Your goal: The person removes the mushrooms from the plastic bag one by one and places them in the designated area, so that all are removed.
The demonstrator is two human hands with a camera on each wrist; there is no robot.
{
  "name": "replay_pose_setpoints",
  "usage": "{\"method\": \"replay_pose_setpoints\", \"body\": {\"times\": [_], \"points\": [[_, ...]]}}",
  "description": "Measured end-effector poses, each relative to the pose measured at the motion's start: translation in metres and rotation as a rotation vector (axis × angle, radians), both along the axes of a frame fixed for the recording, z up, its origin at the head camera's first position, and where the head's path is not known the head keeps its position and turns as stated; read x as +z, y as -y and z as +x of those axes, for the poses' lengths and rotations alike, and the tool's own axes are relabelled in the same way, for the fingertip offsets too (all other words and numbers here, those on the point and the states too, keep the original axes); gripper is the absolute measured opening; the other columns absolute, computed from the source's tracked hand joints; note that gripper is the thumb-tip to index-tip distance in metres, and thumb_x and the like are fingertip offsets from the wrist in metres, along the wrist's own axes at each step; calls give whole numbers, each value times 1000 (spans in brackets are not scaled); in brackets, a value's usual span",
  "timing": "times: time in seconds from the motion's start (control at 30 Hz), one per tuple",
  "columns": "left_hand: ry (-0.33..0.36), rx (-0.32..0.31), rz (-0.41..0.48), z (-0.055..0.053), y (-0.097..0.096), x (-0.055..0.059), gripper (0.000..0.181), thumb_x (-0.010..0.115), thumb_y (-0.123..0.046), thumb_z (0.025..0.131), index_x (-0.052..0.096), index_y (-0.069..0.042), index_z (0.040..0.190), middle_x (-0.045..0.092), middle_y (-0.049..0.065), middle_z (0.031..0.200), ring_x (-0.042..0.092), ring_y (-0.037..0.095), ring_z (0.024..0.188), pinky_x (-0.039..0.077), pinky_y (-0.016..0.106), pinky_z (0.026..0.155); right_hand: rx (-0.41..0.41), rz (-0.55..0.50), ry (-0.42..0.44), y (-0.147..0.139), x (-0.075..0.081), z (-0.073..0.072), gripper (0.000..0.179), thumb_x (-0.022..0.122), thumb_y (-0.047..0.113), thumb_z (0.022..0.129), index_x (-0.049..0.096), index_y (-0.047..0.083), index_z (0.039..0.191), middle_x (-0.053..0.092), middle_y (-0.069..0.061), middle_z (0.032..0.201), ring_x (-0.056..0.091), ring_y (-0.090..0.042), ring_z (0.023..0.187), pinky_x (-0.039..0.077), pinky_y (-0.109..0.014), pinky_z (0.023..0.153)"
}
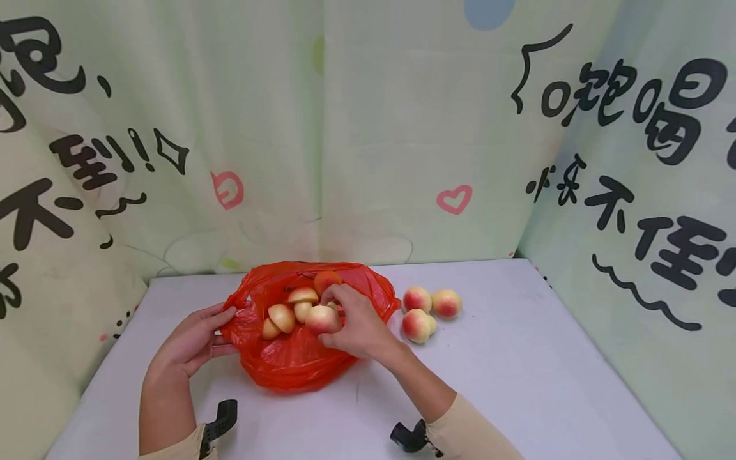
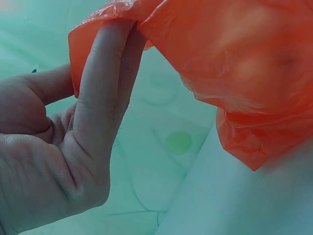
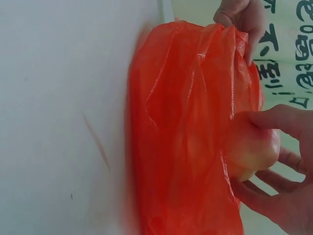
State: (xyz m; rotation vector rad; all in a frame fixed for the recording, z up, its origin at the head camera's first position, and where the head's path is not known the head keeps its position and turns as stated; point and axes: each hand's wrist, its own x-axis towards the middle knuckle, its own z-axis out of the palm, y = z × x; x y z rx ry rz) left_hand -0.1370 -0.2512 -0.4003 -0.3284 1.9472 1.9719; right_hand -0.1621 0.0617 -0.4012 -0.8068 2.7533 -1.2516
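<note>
A red plastic bag [image 1: 293, 370] lies with its mouth spread, holding several pale mushroom-like pieces [image 1: 282, 317] and an orange-red round fruit [image 1: 327, 281] at the back. At the bag's left rim, my left hand [image 1: 186, 342] pinches the plastic; in the left wrist view the long fingers [image 2: 100, 88] are fairly straight beneath it. My right hand [image 1: 362, 326] reaches over the bag's right side and grips a red-and-yellow peach [image 1: 323, 320] at the opening. The right wrist view shows that peach [image 3: 254, 144] between thumb and fingers, partly behind the bag's edge.
Several more peaches [image 1: 446, 303] sit grouped on the white table [image 1: 517, 383], just right of the bag. A pale printed curtain [image 1: 374, 128] with black lettering surrounds the table at the back and sides.
</note>
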Motion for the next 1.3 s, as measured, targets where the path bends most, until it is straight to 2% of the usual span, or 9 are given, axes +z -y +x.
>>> {"method": "replay_pose_setpoints", "body": {"times": [0.27, 0.37, 0.5, 0.7, 0.93, 1.3], "points": [[4, 3, -3, 1, 1, 0, 72, 57, -40, 107, 27, -7, 164, 70, -4, 115, 75, 15, 97, 64, 38, 89, -12, -12, -32, -10, 7, 3, 48, 86, 19, 80, 56, 21, 117, 60, 6, 116, 56, -14, 108, 62, -41, 86], [5, 6, 2, 1, 1, 0, 72, 56, -40, 108, 27, -7, 164, 70, -5, 114, 75, 15, 97, 64, 38, 89, -17, -18, -25, -14, 8, 4, 47, 86, 19, 81, 56, 22, 118, 60, 8, 116, 55, -14, 110, 62, -43, 86], [5, 6, 3, 2, 1, 0, 71, 56, -39, 108, 26, -6, 164, 70, -5, 113, 75, 15, 96, 64, 38, 88, -32, -22, -7, -21, 9, 6, 48, 86, 20, 81, 56, 24, 118, 59, 11, 116, 55, -13, 112, 61, -43, 88], [0, 3, 3, 1, 1, 0, 72, 57, -40, 108, 27, -7, 164, 70, -5, 114, 75, 15, 97, 64, 38, 88, -73, -29, -32, -32, 10, 8, 47, 88, 19, 81, 58, 26, 117, 60, 12, 114, 56, -13, 111, 61, -44, 88], [4, 2, -1, 0, 2, 0, 73, 57, -40, 107, 27, -7, 164, 70, -5, 114, 75, 15, 97, 64, 38, 89, -112, -62, -40, -47, 10, 8, 48, 88, 14, 80, 60, 24, 118, 61, 10, 116, 58, -14, 117, 60, -42, 97], [2, -5, 4, 1, 2, 3, 72, 55, -39, 108, 25, -5, 164, 70, -6, 112, 75, 15, 96, 64, 38, 89, -170, -80, -33, -71, 12, 11, 49, 88, 12, 81, 64, 22, 122, 63, 8, 121, 60, -14, 117, 62, -37, 95]]}}
